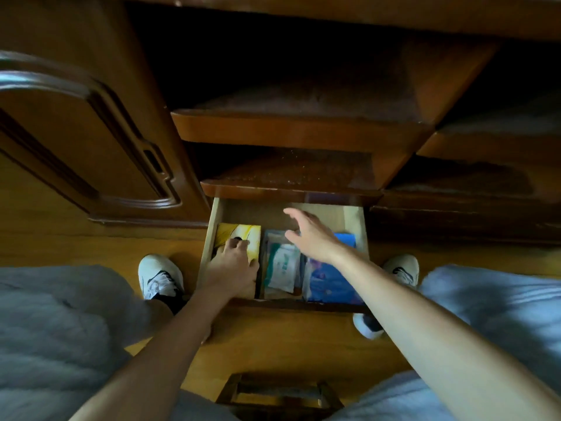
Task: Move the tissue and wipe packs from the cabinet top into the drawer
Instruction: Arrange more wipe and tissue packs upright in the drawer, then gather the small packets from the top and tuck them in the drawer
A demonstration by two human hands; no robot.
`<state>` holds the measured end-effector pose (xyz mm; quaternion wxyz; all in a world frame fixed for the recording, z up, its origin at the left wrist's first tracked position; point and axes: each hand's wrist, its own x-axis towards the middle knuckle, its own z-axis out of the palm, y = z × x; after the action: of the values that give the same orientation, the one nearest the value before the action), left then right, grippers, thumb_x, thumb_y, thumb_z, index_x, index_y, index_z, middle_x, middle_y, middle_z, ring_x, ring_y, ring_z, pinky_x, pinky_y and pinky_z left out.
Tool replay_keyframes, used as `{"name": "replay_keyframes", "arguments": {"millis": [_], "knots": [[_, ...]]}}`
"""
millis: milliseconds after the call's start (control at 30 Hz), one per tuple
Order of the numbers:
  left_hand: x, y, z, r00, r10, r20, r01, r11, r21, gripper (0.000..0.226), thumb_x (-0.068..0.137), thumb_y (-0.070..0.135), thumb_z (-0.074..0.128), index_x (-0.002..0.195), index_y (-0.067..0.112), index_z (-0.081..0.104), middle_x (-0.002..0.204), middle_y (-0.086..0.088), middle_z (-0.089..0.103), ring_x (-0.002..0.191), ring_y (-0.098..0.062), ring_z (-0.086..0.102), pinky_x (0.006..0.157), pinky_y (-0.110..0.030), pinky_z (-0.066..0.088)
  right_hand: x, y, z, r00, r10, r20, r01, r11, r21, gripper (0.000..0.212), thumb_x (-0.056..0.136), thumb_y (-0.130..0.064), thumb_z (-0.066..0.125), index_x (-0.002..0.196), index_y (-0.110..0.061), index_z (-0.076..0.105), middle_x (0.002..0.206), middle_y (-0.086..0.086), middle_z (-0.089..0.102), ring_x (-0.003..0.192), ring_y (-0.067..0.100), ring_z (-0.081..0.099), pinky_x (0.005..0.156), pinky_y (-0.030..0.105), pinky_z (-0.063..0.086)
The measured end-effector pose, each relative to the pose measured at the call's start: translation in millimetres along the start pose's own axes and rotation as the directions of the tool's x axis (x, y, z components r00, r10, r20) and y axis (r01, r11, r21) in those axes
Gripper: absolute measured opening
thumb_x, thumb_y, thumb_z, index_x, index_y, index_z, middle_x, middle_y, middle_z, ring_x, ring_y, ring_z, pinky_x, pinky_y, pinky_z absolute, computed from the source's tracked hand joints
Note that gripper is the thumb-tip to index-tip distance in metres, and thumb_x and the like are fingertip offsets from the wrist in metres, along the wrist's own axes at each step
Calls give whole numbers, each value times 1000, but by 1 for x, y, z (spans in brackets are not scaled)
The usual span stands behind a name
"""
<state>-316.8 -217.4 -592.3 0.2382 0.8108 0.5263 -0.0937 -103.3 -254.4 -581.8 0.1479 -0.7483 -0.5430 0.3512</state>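
Observation:
The wooden drawer (353, 215) stands pulled out below the cabinet shelves. At its left end lies a yellow tissue pack (243, 235), and my left hand (232, 267) rests on it with fingers pressed down on its top. In the middle sits a white and green wipe pack (280, 268) over a clear wrapped pack. A blue pack (329, 281) fills the right end. My right hand (309, 235) hovers over the middle of the drawer, fingers spread, holding nothing.
Two dark wooden shelves (297, 129) step out above the drawer. A carved cabinet door (82, 141) stands at the left. My white shoes (161, 276) flank the drawer on the yellow floor. A small wooden stool (277, 393) sits between my knees.

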Motion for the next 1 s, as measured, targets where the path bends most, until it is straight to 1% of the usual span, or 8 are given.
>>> {"name": "replay_keyframes", "arguments": {"millis": [100, 200, 300, 433, 567, 800, 900, 1000], "knots": [[-5, 37, -66, 939, 142, -315, -167, 984, -54, 50, 96, 43, 58, 142, 28, 51, 138, 2, 52, 115, -23, 62, 83, -33, 53, -28, -13, -60, 992, -72, -104, 77, 996, 44, 43, 104, -28, 56, 146, -33, 50, 144, -8, 59, 124, 12, 60, 102, 32, 50], [-16, 83, -151, 767, 291, -571, -362, 932, -10, 41, 94, 40, 61, 134, 30, 59, 130, 5, 59, 93, -17, 68, 66, -25, 51, -56, -35, -132, 944, -153, -292, 185, 979, 86, 30, 102, -20, 61, 129, -32, 66, 119, -17, 72, 108, 1, 68, 95, 25, 55], [-28, 134, -239, 563, 424, -710, -525, 846, 89, 32, 97, 36, 60, 128, 28, 64, 127, 5, 63, 81, -7, 66, 60, -14, 45, -86, -60, -205, 820, -224, -527, 303, 951, 68, 22, 101, -20, 62, 111, -35, 74, 97, -24, 75, 87, -1, 71, 82, 22, 59], [-25, 201, -327, 394, 534, -748, -618, 756, 215, 27, 96, 34, 57, 121, 29, 66, 121, 8, 65, 96, -13, 64, 71, -30, 54, -116, -85, -295, 613, -280, -739, 383, 923, -32, 20, 99, -29, 56, 101, -41, 72, 87, -23, 75, 69, 6, 70, 65, 19, 56], [18, 259, -374, 467, 562, -682, -606, 766, 215, 32, 94, 36, 56, 124, 29, 64, 126, 5, 62, 110, -18, 59, 78, -34, 49, -102, -83, -372, 536, -224, -814, 207, 970, -130, 18, 95, -38, 55, 107, -45, 67, 95, -29, 72, 94, -4, 66, 80, 26, 52], [119, 340, -409, 651, 536, -537, -581, 807, 101, 46, 89, 40, 58, 135, 32, 56, 139, 1, 52, 126, -21, 52, 95, -37, 46, -27, -46, -469, 667, 31, -745, -188, 974, -127, 61, 95, -47, 61, 150, -36, 39, 154, -1, 45, 139, 28, 39, 101, 46, 43], [165, 373, -428, 666, 526, -529, -561, 820, 110, 52, 88, 40, 58, 139, 30, 52, 141, -1, 49, 132, -23, 47, 98, -39, 45, 12, -40, -503, 733, 97, -673, -276, 947, -164, 74, 94, -53, 60, 158, -33, 29, 162, 3, 36, 146, 32, 33, 110, 50, 38], [212, 403, -440, 684, 514, -518, -544, 832, 108, 56, 89, 42, 57, 144, 31, 48, 144, -3, 45, 133, -26, 44, 102, -43, 44, 49, -28, -534, 779, 141, -612, -359, 899, -249, 59, 100, -45, 53, 154, -24, 38, 151, 10, 48, 138, 33, 42, 107, 48, 43]]}}
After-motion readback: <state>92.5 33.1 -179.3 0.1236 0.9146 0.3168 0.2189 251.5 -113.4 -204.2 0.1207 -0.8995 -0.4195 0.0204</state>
